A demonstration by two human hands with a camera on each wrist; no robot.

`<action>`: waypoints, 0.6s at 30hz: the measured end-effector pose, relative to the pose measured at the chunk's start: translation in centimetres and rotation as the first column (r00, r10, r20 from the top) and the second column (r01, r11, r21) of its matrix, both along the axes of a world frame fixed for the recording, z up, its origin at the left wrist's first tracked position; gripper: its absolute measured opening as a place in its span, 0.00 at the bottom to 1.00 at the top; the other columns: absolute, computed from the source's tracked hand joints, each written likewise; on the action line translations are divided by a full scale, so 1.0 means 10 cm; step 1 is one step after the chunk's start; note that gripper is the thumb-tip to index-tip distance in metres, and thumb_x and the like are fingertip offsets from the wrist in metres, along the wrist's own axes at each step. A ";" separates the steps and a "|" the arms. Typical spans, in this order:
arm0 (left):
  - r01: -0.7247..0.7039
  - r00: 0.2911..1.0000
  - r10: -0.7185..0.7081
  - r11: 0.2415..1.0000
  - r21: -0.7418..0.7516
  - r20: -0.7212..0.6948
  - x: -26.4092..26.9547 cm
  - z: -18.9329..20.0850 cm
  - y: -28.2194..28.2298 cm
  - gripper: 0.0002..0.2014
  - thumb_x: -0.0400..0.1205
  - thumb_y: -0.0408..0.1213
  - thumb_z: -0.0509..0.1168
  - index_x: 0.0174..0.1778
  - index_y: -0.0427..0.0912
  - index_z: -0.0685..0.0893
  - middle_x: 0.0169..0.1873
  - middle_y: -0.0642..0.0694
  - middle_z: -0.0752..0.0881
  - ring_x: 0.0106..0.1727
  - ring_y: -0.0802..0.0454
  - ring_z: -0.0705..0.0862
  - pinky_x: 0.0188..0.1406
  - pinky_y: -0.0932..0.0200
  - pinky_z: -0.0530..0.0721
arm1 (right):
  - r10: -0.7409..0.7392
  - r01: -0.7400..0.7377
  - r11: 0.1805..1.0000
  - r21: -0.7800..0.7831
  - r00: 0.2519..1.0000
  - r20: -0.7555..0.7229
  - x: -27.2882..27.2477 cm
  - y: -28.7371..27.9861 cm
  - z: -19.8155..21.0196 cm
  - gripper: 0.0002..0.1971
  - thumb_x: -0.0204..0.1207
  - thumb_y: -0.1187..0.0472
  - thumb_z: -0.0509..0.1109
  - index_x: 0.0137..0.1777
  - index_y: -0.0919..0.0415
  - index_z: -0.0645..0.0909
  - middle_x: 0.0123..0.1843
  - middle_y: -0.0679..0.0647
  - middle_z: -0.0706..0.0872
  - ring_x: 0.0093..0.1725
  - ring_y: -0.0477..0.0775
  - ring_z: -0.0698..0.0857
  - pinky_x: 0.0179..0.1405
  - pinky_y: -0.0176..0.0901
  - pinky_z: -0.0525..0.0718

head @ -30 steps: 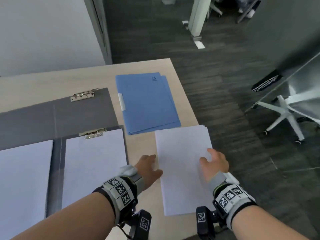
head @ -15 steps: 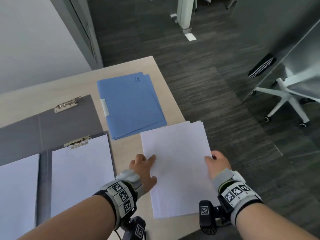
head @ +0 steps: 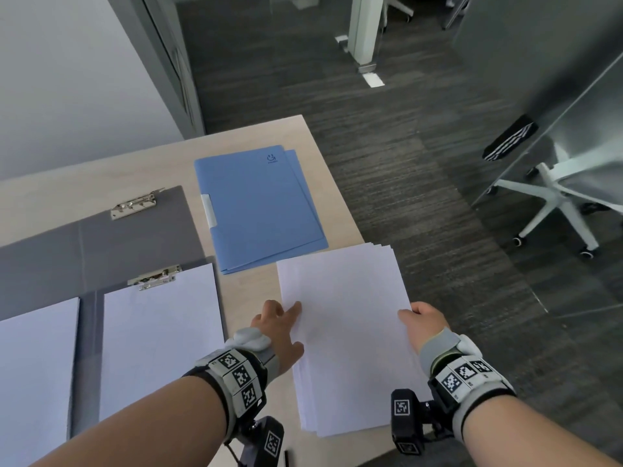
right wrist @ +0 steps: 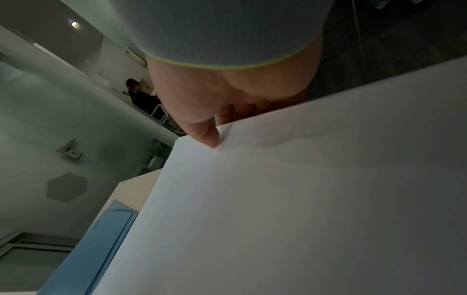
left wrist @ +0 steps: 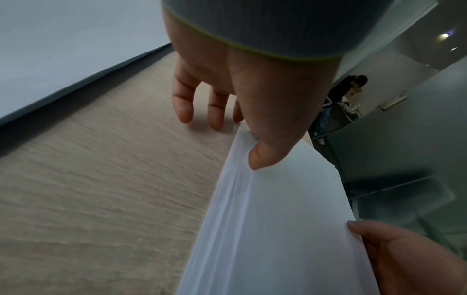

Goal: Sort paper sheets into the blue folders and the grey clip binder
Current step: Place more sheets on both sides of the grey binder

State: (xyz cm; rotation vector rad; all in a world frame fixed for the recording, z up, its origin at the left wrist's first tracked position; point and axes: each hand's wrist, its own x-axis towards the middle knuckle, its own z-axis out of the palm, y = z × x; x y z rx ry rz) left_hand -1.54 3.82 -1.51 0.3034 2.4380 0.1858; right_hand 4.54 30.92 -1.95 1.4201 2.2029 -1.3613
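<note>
A stack of white paper sheets (head: 347,332) lies at the table's right side, hanging partly past the edge. My right hand (head: 424,323) pinches its right edge, thumb (right wrist: 207,135) on top and fingers underneath. My left hand (head: 281,328) rests on the stack's left edge with its thumb (left wrist: 257,157) pressing the paper (left wrist: 278,229) and its straight fingers (left wrist: 184,103) on the table. Two blue folders (head: 256,203) lie overlapped just beyond the stack. The grey clip binder (head: 101,244) lies open to the left, with a sheet (head: 158,338) under its nearer metal clip (head: 153,279).
Another white sheet (head: 33,382) lies on the binder's left half. The table's right edge (head: 344,197) drops to dark carpet. A white office chair (head: 566,203) stands at the right. A person (left wrist: 348,87) stands far off behind glass.
My right hand slid from the top of the sheets to their right edge and took hold of it. My left hand moved onto the stack's left edge. The head view tilted.
</note>
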 end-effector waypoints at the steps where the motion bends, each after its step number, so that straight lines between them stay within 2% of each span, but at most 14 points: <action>1: -0.001 1.000 0.001 1.000 0.004 0.002 0.00 0.00 -0.01 0.39 0.74 0.54 0.59 0.81 0.69 0.50 0.72 0.53 0.62 0.63 0.47 0.76 0.57 0.45 0.84 | -0.004 0.004 1.000 0.005 1.000 -0.002 0.01 0.00 -0.01 0.04 0.73 0.62 0.68 0.40 0.61 0.83 0.29 0.57 0.82 0.29 0.59 0.77 0.34 0.44 0.76; 3: -0.018 1.000 0.018 1.000 0.015 -0.003 0.00 -0.01 -0.03 0.41 0.74 0.55 0.60 0.82 0.67 0.48 0.72 0.53 0.62 0.63 0.47 0.76 0.57 0.46 0.84 | -0.013 0.013 1.000 0.018 1.000 -0.019 0.02 0.01 0.00 0.05 0.73 0.63 0.68 0.39 0.64 0.82 0.28 0.56 0.80 0.28 0.57 0.75 0.32 0.44 0.74; 5: -0.032 0.999 0.032 0.999 0.019 -0.015 0.02 -0.02 -0.03 0.42 0.74 0.54 0.61 0.84 0.60 0.48 0.74 0.52 0.62 0.65 0.46 0.76 0.59 0.46 0.83 | -0.021 0.022 1.000 0.019 0.999 -0.034 0.03 0.01 0.03 0.05 0.74 0.64 0.66 0.39 0.64 0.81 0.28 0.57 0.79 0.27 0.57 0.74 0.30 0.42 0.72; 7: -0.029 0.999 0.029 0.999 0.016 -0.025 0.03 -0.02 -0.03 0.42 0.75 0.54 0.61 0.84 0.58 0.49 0.75 0.51 0.61 0.66 0.46 0.75 0.60 0.46 0.83 | -0.036 0.036 0.999 -0.002 0.998 -0.050 0.02 0.01 0.05 0.05 0.75 0.64 0.66 0.40 0.63 0.81 0.29 0.58 0.81 0.28 0.58 0.76 0.31 0.43 0.74; 12: -0.027 1.000 0.028 0.999 0.025 -0.010 0.00 0.00 -0.06 0.39 0.75 0.55 0.61 0.82 0.67 0.51 0.71 0.53 0.62 0.63 0.47 0.77 0.58 0.46 0.83 | -0.067 0.063 0.997 -0.044 0.993 -0.099 0.01 -0.01 0.11 0.02 0.74 0.63 0.68 0.44 0.59 0.82 0.37 0.56 0.87 0.34 0.58 0.83 0.36 0.44 0.80; 14: -0.018 1.000 0.018 1.000 0.021 0.006 -0.01 0.01 -0.06 0.38 0.75 0.55 0.60 0.81 0.70 0.51 0.70 0.53 0.62 0.61 0.47 0.77 0.58 0.46 0.84 | -0.051 0.044 0.997 -0.066 0.992 -0.111 0.00 -0.02 0.12 0.04 0.74 0.63 0.69 0.47 0.56 0.83 0.40 0.54 0.88 0.37 0.59 0.86 0.38 0.46 0.84; 16: -0.012 1.000 0.011 1.000 0.018 0.013 -0.03 0.00 -0.06 0.38 0.75 0.56 0.60 0.80 0.71 0.52 0.69 0.53 0.62 0.61 0.47 0.77 0.58 0.46 0.84 | -0.035 0.024 0.995 -0.095 0.992 -0.119 0.01 -0.03 0.13 0.05 0.74 0.64 0.69 0.46 0.58 0.86 0.39 0.57 0.90 0.38 0.62 0.87 0.42 0.50 0.86; 18: -0.011 1.000 0.011 1.000 0.014 0.020 -0.03 0.01 -0.06 0.38 0.74 0.57 0.60 0.81 0.70 0.52 0.70 0.53 0.62 0.61 0.47 0.77 0.58 0.46 0.83 | -0.032 0.021 0.997 -0.080 0.989 -0.148 0.03 -0.04 0.15 0.08 0.75 0.65 0.67 0.42 0.56 0.88 0.37 0.58 0.91 0.35 0.62 0.87 0.41 0.48 0.85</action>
